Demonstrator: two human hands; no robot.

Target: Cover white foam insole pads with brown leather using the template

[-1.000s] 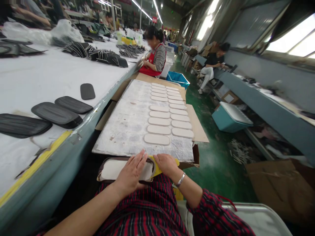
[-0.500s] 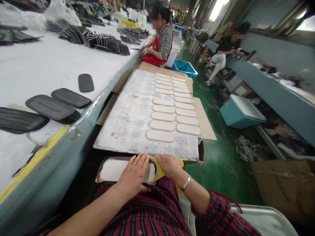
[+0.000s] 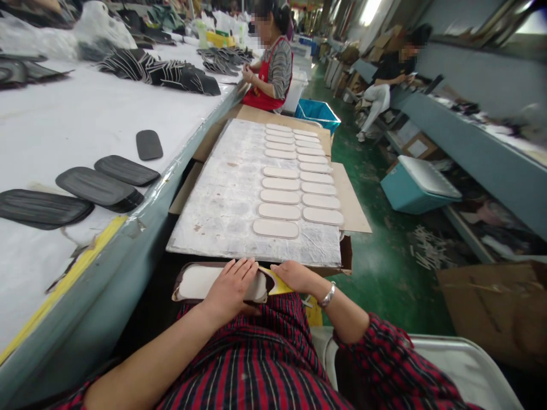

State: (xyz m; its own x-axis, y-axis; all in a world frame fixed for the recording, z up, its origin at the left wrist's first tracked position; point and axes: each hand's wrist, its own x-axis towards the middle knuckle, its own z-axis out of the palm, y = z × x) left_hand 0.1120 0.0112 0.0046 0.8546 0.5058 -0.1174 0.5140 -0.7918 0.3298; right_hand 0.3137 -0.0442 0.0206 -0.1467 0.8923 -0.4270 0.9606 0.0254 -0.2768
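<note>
A long white pad (image 3: 199, 283) with rounded ends and a dark brown wrapping around its edge lies level over my lap, just short of the board. My left hand (image 3: 233, 285) grips it near its right end, with the fingers laid across the top together. At that end, my right hand (image 3: 294, 276) is closed on a flat yellow piece (image 3: 277, 283) with a curved notch, whose tip reaches the brown edge. What the right fingertips do underneath is hidden. Two columns of pale oval pads (image 3: 276, 228) rest on the whitish board (image 3: 213, 222) ahead.
On the left, a white-topped table (image 3: 85, 122) carries dark oval pieces (image 3: 100, 185) and fanned black pieces (image 3: 158, 74). A co-worker in a red apron (image 3: 267, 85) sits beyond the board; another person (image 3: 388, 80) sits at right. A teal bin (image 3: 421, 182) and cardboard box (image 3: 491, 313) stand right.
Both hands and the white pad appear slightly higher in view. The yellow piece has shifted relative to the pad's right end, where a dark gap of wrapping now shows.
</note>
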